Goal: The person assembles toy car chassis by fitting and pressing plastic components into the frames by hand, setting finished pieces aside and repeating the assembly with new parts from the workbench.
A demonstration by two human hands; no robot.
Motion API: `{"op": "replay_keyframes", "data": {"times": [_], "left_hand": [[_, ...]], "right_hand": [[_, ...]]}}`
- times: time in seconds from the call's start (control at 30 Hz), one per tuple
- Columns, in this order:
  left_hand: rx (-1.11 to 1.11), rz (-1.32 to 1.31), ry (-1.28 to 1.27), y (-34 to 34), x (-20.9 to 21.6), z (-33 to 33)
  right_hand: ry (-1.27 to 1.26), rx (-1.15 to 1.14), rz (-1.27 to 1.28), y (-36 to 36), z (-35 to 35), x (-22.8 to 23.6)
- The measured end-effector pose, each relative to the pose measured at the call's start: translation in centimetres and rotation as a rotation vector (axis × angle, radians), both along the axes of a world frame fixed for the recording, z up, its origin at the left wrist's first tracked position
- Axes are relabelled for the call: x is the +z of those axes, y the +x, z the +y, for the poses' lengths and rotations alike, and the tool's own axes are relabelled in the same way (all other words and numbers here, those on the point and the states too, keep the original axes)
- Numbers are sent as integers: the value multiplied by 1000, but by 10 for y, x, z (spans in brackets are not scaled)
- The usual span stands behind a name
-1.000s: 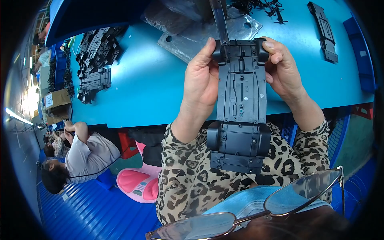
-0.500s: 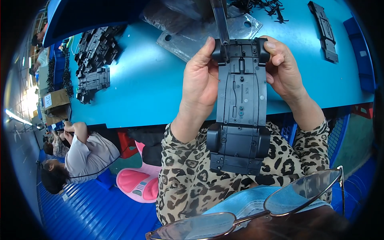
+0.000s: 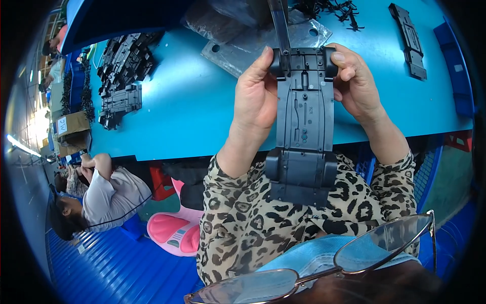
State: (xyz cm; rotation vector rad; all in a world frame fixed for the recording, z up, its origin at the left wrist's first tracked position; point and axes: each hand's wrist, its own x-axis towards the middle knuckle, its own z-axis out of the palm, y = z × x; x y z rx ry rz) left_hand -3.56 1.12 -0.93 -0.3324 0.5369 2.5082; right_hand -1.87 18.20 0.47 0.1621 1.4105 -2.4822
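Note:
A black plastic toy car chassis [image 3: 305, 121] is held between my two hands, its long body running from the table edge down over my lap. My left hand [image 3: 256, 93] grips the far left corner, thumb on the wheel arch. On the opposite corner, my right hand [image 3: 357, 81] is closed with its thumb and curled fingers. Over the far left corner hangs a metal driver shaft [image 3: 279, 25], its tip at the chassis beside my left thumb. Whether the tip sits in a screw hole I cannot tell.
Several black chassis [image 3: 124, 66] are piled at the left of the blue table [image 3: 187, 116]. A metal plate [image 3: 228, 58] lies behind my hands. Small black parts [image 3: 344, 12] and another long chassis [image 3: 409, 40] lie at the far right, near a blue bin [image 3: 455, 66]. Another person [image 3: 109, 195] sits left.
The near end of the chassis has tipped away, so the body looks shorter. Both hands keep their hold at the far corners, nearly in place.

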Motion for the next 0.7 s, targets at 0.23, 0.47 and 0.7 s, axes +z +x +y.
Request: {"op": "replay_keyframes", "data": {"times": [0.23, 0.47, 0.7], "left_hand": [[52, 54, -82, 3, -5, -4], [56, 49, -109, 4, -7, -5], [81, 64, -132, 8, -6, -6]], "right_hand": [[28, 27, -36, -2, -4, -2], [11, 21, -62, -4, -2, -12], [2, 24, -66, -3, -4, -13]]}}
